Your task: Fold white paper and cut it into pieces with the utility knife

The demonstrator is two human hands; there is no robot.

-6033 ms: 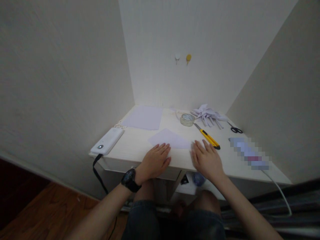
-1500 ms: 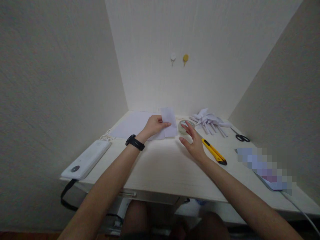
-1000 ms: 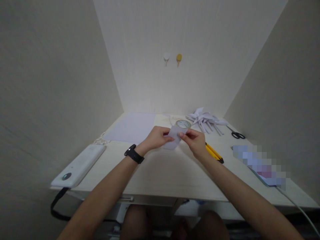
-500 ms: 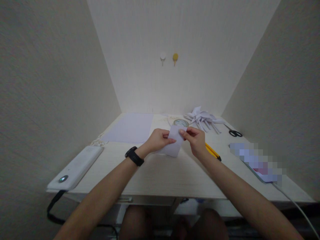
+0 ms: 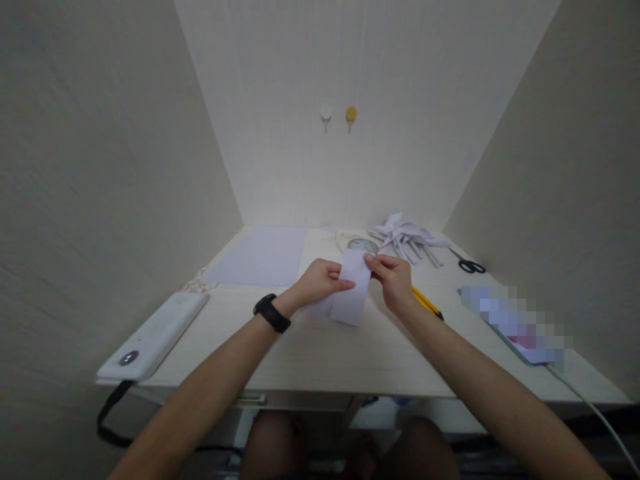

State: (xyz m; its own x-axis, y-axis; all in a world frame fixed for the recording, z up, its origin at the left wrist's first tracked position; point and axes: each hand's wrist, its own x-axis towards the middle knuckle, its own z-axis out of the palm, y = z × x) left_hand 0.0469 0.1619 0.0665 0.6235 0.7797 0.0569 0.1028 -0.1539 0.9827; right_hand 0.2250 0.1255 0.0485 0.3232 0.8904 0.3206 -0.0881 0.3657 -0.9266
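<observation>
One pc. of white paper (image 5: 351,303) held over worktop (image 5: 305,360): L hand (image 5: 319,281) pinches its L side, R hand (image 5: 394,277) its upper R corner, yellow cutter (image 5: 427,303) alongside latter.

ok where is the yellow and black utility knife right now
In the head view, the yellow-and-black utility knife lies on the pale wooden desk, right of centre, just right of the person's right hand, which hides its far end.
</observation>
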